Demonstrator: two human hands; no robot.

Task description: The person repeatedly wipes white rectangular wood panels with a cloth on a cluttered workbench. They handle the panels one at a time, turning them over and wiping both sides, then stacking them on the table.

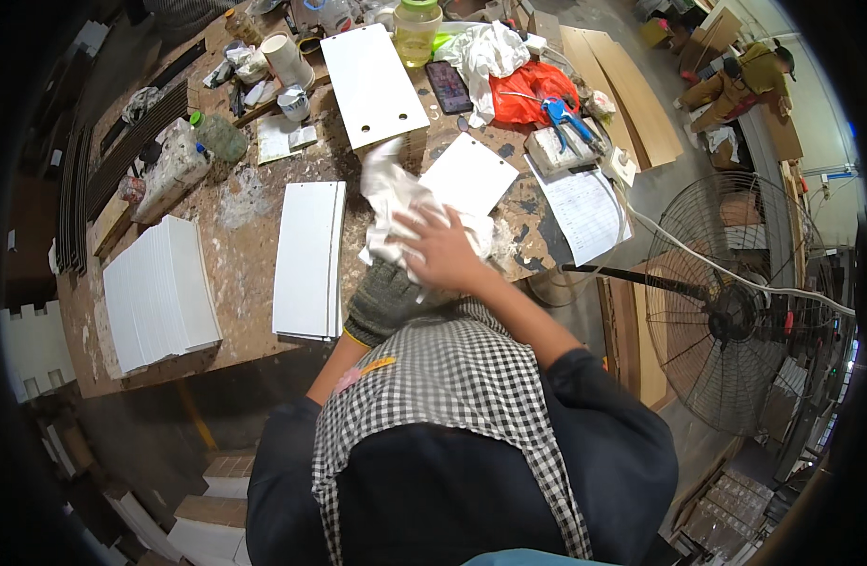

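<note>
My bare right hand (pixel 441 247) presses a bunched white cloth (pixel 391 196) at the table's front edge, its fingers bent and spread over the folds. The cloth's upper end is smeared by motion. Just below it is my left hand (pixel 388 300) in a dark grey knitted glove, its fingers hidden by the cloth and my right hand. Small white edges show beside the glove; what they belong to is hidden. Beyond the cloth lies a white panel (pixel 469 174) with small holes. To the left stands a short stack of white panels (pixel 307 259).
A larger stack of white panels (pixel 160 294) sits at the left. Farther back are a holed white panel stack (pixel 375 80), a jar (pixel 416 33), a phone (pixel 449 87), a red bag (pixel 533 92) and blue-handled pliers (pixel 567 121). A fan (pixel 733 311) stands right; another person (pixel 740 90) is beyond.
</note>
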